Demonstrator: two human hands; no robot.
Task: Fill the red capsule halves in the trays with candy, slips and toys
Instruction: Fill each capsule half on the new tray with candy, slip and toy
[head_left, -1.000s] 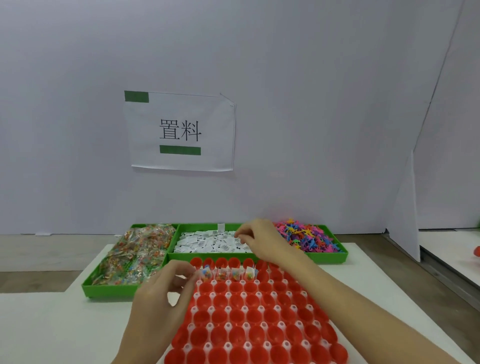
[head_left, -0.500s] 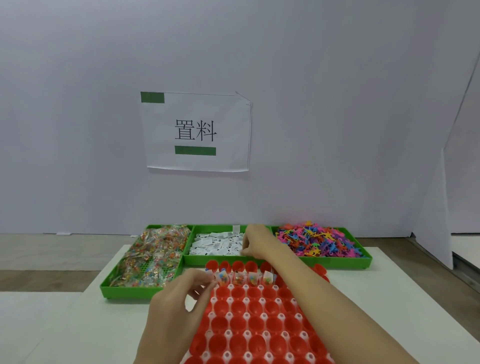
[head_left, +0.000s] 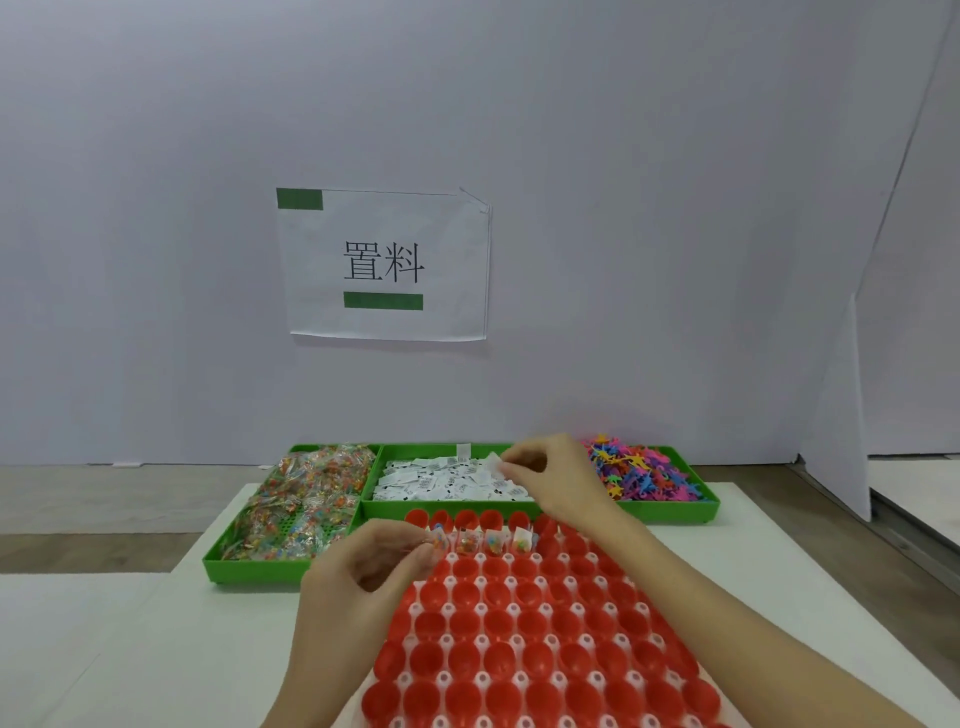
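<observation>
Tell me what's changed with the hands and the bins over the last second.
The right hand has lifted from the slips, now pinching one white slip above the middle bin. The left hand stays at the tray's far left, fingers pinched near a candy packet. Bins, tray and filled halves unchanged.

Just one cam, strapped on my head, facing forward, tilted slightly down. Capsule tray (head_left: 519, 649) right under it, close; green bins (head_left: 670, 512) further out; paper sign (head_left: 384, 265) on wall dead ahead, mid-frame.
</observation>
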